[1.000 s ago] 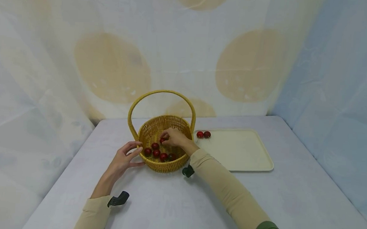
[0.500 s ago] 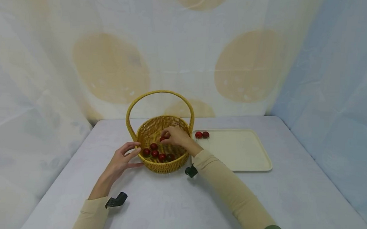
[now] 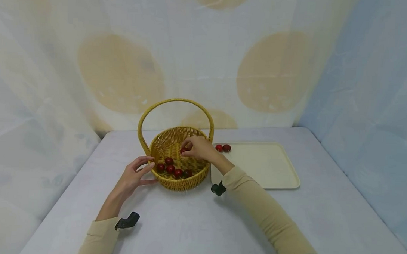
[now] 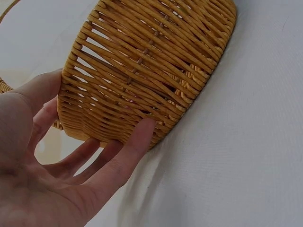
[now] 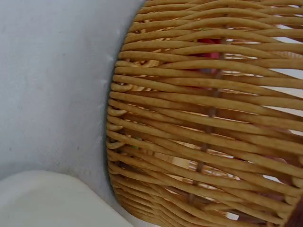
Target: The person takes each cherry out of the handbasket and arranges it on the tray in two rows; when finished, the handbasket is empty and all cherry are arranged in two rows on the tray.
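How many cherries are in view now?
8: five loose cherries in the basket, one held cherry in the right hand, two cherries on the tray. The hand may hide more.

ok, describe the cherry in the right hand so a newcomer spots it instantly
In the head view, find the yellow wicker basket with its tall arched handle, left of the cream tray. Over the basket, the right hand pinches one dark red cherry, partly covered. It alone is held: five cherries lie in the basket, two more on the tray.
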Available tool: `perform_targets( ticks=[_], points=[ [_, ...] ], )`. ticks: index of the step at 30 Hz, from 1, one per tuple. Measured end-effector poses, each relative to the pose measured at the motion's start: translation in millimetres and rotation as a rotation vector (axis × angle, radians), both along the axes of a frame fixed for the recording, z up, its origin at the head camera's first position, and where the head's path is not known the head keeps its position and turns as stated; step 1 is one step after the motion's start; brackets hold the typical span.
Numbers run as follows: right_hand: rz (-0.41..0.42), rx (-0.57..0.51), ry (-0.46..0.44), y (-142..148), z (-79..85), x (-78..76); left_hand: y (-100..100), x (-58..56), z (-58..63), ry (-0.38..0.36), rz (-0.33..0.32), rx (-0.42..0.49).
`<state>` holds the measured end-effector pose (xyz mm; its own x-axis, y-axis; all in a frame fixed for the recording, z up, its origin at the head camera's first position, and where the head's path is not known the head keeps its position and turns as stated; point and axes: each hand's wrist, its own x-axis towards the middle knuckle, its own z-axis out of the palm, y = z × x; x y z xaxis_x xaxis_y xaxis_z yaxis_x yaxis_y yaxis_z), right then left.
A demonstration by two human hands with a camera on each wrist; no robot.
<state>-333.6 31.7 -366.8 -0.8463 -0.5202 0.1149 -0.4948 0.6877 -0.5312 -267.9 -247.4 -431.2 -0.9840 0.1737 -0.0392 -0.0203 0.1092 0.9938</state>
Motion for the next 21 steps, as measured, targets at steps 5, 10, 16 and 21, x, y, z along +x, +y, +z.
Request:
perform_targets(
  ticks=[5, 10, 16, 21],
  points=[
    [-0.001, -0.028, 0.019, 7.9, 3.2, 3.6, 0.5, -1.7, 0.0, 0.001, 0.003, -0.015],
    [-0.008, -0.046, 0.046, 17.3, 0.2, 3.3, 1.0, -2.4, -0.5, -0.002, 0.005, -0.017],
    [-0.016, -0.053, 0.055, 30.9, 8.5, 14.2, 0.6, -1.3, -2.2, -0.005, 0.004, -0.013],
    [-0.032, -0.054, 0.082, 46.8, 20.1, 24.0, 0.3, 0.9, -1.4, -0.008, 0.008, -0.007]
  ],
)
